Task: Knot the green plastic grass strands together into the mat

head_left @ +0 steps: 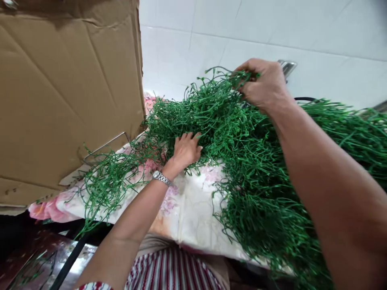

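Observation:
A big tangled heap of thin green stems with small bud-like tips (254, 157) covers much of the table. My right hand (264, 82) pinches a bunch of these green stems at the back of the heap, raising it a little. Lower and to the left, my left hand (188, 148) rests against the front of the heap, fingers spread and their tips partly sunk among the stems. A metal watch (162, 177) is on the left wrist. Closer to the left edge lies a looser, thinner clump of stems (105, 187).
A tall cardboard box (69, 92) stands at the left, with a bent metal wire (105, 146) near its base. A flowered cloth (193, 209) covers the table. Behind is a white tiled wall (260, 24). A dark strap or bar (71, 257) runs below the table's left edge.

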Motion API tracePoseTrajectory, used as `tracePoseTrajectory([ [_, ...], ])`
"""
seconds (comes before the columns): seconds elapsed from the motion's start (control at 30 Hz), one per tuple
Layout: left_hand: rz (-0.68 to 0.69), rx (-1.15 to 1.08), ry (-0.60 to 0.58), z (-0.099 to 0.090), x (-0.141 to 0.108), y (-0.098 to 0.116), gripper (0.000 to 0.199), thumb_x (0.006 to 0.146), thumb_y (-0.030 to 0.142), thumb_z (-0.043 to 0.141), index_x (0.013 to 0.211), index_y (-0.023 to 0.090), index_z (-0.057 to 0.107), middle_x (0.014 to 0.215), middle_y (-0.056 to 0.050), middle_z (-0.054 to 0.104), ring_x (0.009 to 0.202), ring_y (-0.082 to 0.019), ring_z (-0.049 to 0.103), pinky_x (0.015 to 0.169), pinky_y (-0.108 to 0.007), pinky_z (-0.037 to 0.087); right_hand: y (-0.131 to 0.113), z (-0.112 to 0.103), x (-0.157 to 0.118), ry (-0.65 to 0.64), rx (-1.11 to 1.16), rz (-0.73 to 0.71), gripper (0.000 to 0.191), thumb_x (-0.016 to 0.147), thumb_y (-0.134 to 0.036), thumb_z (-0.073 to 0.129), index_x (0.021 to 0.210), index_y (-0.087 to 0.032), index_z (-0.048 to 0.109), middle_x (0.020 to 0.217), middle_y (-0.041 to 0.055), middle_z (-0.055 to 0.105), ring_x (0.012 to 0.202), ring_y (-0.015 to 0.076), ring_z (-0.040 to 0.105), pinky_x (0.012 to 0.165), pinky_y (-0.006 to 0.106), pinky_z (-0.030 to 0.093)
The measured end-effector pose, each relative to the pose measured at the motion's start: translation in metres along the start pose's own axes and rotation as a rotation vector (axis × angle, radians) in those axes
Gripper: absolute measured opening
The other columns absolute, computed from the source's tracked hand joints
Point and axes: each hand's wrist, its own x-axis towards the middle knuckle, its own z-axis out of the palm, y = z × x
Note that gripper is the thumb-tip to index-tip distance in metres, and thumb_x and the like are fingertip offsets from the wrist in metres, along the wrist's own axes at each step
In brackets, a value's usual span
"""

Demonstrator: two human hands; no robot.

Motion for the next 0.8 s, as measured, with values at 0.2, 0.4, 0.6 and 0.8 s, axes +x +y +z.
tracePoseTrajectory([
  [0.2,-0.005,0.004,-0.052,0.014,0.004,-0.004,0.036,0.083,0.030,0.045,0.118,0.022,0.050,0.118,-0.011,0.054,0.114,-0.028,0.044,0.094,-0.048,0.036,-0.005,-0.015,0.016,0.145,0.030,-0.088,0.021,0.066,-0.008,0.062,0.087,-0.014,0.065,0.070,-0.0007,0.060,0.055,0.0041,0.043,0.047,0.018,0.031],
  [0.4,0.001,-0.009,-0.060,0.016,0.003,-0.007,0.038,0.084,0.028,0.043,0.121,0.020,0.049,0.122,-0.011,0.052,0.116,-0.027,0.043,0.097,-0.044,0.036,-0.017,-0.031,0.037,0.328,-0.087,-0.143,0.016,0.070,-0.013,0.059,0.085,-0.011,0.067,0.079,-0.0013,0.063,0.072,0.0078,0.054,0.058,0.020,0.034],
  [0.6,0.008,0.014,-0.071,0.006,-0.009,-0.001,0.042,0.082,0.026,0.046,0.123,0.017,0.046,0.129,-0.014,0.045,0.119,-0.027,0.041,0.096,-0.040,0.039,-0.014,-0.036,0.030,0.418,-0.033,-0.142,0.029,0.068,-0.009,0.051,0.092,-0.007,0.068,0.084,0.0019,0.066,0.079,0.0108,0.056,0.064,0.023,0.038],
  [0.8,0.350,-0.022,-0.124,-0.045,-0.064,0.012,0.028,0.083,0.024,0.045,0.109,0.017,0.055,0.113,-0.011,0.055,0.111,-0.024,0.048,0.092,-0.039,0.043,0.012,-0.010,-0.004,-0.398,-0.384,0.014,0.034,0.067,-0.007,0.053,0.094,-0.020,0.068,0.067,-0.0003,0.066,0.051,0.0050,0.048,0.051,0.022,0.037],
])
